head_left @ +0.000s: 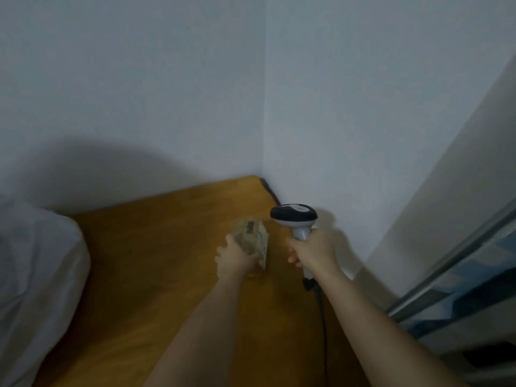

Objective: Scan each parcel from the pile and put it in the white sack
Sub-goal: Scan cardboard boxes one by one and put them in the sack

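A small brown cardboard parcel [253,239] stands on the wooden table [156,263] near the wall corner, blurred by motion. My left hand [233,259] grips its near side. My right hand [311,248] holds a handheld barcode scanner [294,216] by its grey handle, its black and white head raised just right of the parcel. A black cable [322,317] hangs from the handle. The white sack [36,280] bulges at the left edge of the view.
Pale walls meet in a corner right behind the table's far end. On the right stands a metal-framed unit [458,297] with a glass or shelf front, close to my right forearm.
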